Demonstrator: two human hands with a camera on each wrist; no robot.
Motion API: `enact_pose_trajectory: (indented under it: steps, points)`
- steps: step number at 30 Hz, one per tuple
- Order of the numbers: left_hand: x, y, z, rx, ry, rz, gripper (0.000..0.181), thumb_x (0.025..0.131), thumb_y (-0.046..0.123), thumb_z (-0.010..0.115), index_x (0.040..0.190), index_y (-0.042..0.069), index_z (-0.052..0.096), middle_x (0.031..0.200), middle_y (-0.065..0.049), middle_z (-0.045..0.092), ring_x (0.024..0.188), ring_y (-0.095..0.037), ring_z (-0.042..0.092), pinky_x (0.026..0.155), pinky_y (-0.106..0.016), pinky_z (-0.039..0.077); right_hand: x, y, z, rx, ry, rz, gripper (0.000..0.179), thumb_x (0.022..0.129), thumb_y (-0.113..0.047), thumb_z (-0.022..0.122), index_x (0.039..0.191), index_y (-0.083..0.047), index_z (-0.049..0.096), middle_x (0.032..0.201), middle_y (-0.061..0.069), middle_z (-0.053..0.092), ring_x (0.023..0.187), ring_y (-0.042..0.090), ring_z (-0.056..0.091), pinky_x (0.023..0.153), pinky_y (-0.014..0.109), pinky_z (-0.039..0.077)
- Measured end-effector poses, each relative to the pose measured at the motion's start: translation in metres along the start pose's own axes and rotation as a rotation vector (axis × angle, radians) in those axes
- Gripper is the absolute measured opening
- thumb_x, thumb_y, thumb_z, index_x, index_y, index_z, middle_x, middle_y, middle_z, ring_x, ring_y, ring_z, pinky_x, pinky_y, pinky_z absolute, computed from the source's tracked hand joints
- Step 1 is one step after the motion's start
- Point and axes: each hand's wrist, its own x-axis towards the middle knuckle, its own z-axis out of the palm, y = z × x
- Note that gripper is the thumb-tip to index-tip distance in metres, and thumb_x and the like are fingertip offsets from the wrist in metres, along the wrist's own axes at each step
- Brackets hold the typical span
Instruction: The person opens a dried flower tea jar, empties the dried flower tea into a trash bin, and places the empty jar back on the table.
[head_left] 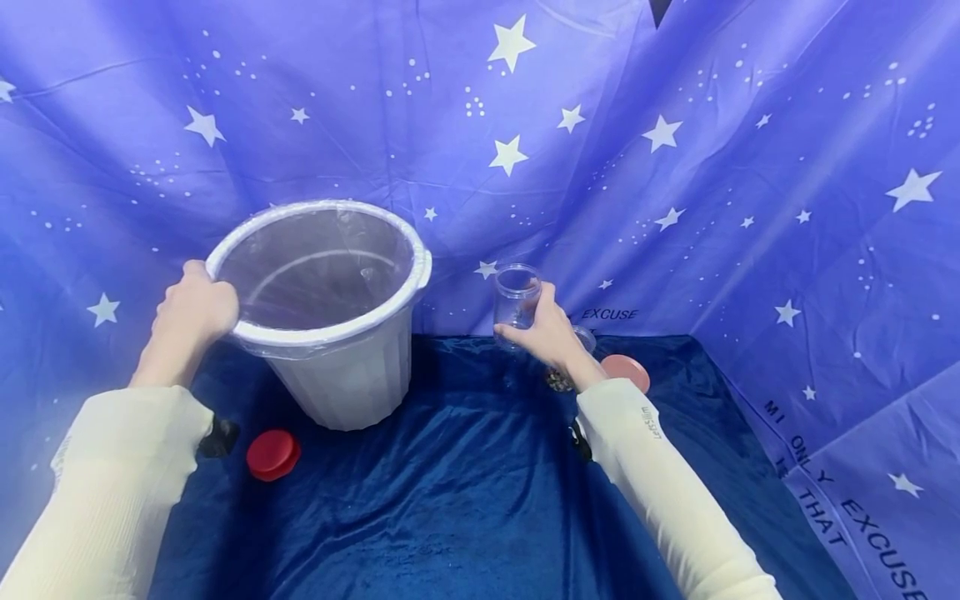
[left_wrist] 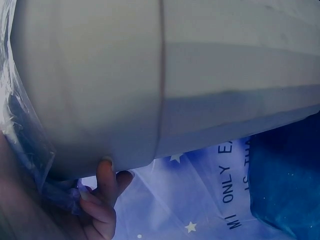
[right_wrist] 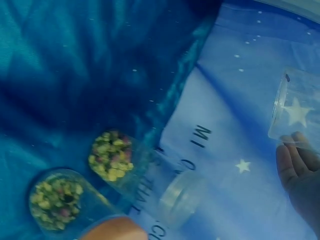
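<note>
My left hand (head_left: pixel 191 308) grips the rim of a white bin (head_left: pixel 345 379) on its left side. A clear plastic bag (left_wrist: pixel 30 125) lines the bin and folds over the rim. In the left wrist view, the fingers curl against the bin's outer wall. Right of the bin, my right hand (head_left: pixel 543 329) holds a clear jar (head_left: pixel 517 300) upright and lidless, fingers round its side. One small dark speck sticks inside the jar in the right wrist view. Beyond that hand stand an open jar of dried flowers (right_wrist: pixel 112 157) and another flower-filled jar (right_wrist: pixel 55 202).
A red lid (head_left: pixel 273 454) lies on the dark blue cloth (head_left: pixel 420 517) left of the bin's base. Another reddish lid (head_left: pixel 626 372) shows beside my right wrist, at the top of one flower jar. Star-printed purple fabric (head_left: pixel 420 108) rises behind and at the sides.
</note>
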Motion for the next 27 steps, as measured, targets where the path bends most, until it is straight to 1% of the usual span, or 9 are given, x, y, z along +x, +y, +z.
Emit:
enact_pose_trajectory:
  steps: [9, 12, 16, 18, 23, 27]
  points:
    - [-0.001, 0.000, 0.000, 0.000, -0.007, -0.005, 0.063, 0.095, 0.025, 0.017, 0.146, -0.013, 0.012, 0.134, -0.046, 0.035, 0.123, -0.066, 0.033, 0.094, -0.070, 0.033, -0.009, 0.023, 0.018, 0.025, -0.032, 0.016, 0.088, 0.079, -0.037, 0.080, 0.142, -0.008, 0.027, 0.131, 0.022, 0.055, 0.121, 0.036, 0.056, 0.103, 0.051, 0.045]
    - [-0.002, 0.001, 0.000, 0.000, -0.009, -0.010, 0.064, 0.095, 0.025, 0.017, 0.146, -0.013, 0.011, 0.135, -0.046, 0.034, 0.123, -0.067, 0.032, 0.095, -0.070, 0.032, -0.011, 0.028, 0.024, 0.011, -0.032, 0.014, 0.088, 0.079, -0.038, 0.080, 0.142, -0.006, 0.028, 0.131, 0.022, 0.054, 0.123, 0.038, 0.055, 0.104, 0.052, 0.044]
    - [-0.001, 0.001, 0.000, 0.001, -0.011, -0.011, 0.064, 0.095, 0.025, 0.017, 0.146, -0.013, 0.010, 0.136, -0.047, 0.033, 0.124, -0.067, 0.031, 0.095, -0.071, 0.032, -0.014, 0.036, 0.031, -0.034, -0.026, 0.007, 0.091, 0.078, -0.038, 0.080, 0.143, -0.003, 0.028, 0.135, 0.024, 0.052, 0.125, 0.040, 0.054, 0.106, 0.053, 0.043]
    - [-0.001, 0.001, 0.000, 0.003, -0.013, -0.011, 0.065, 0.095, 0.025, 0.017, 0.146, -0.014, 0.010, 0.135, -0.047, 0.034, 0.124, -0.067, 0.031, 0.095, -0.071, 0.032, -0.016, 0.040, 0.034, -0.055, -0.038, 0.009, 0.092, 0.079, -0.038, 0.080, 0.145, -0.003, 0.027, 0.136, 0.024, 0.052, 0.126, 0.040, 0.054, 0.106, 0.053, 0.043]
    - [-0.001, 0.000, 0.000, -0.001, -0.014, -0.009, 0.065, 0.095, 0.025, 0.017, 0.147, -0.013, 0.009, 0.135, -0.046, 0.034, 0.124, -0.066, 0.032, 0.095, -0.071, 0.032, -0.021, 0.050, 0.043, -0.106, -0.060, 0.022, 0.092, 0.079, -0.040, 0.080, 0.144, -0.002, 0.028, 0.132, 0.024, 0.058, 0.120, 0.038, 0.059, 0.101, 0.051, 0.046]
    - [0.000, -0.001, 0.001, -0.005, -0.009, -0.010, 0.064, 0.095, 0.025, 0.017, 0.147, -0.012, 0.011, 0.134, -0.045, 0.035, 0.123, -0.066, 0.033, 0.094, -0.070, 0.033, -0.024, 0.057, 0.051, -0.131, -0.056, 0.029, 0.090, 0.078, -0.041, 0.081, 0.142, -0.002, 0.031, 0.127, 0.025, 0.061, 0.115, 0.039, 0.062, 0.098, 0.050, 0.048]
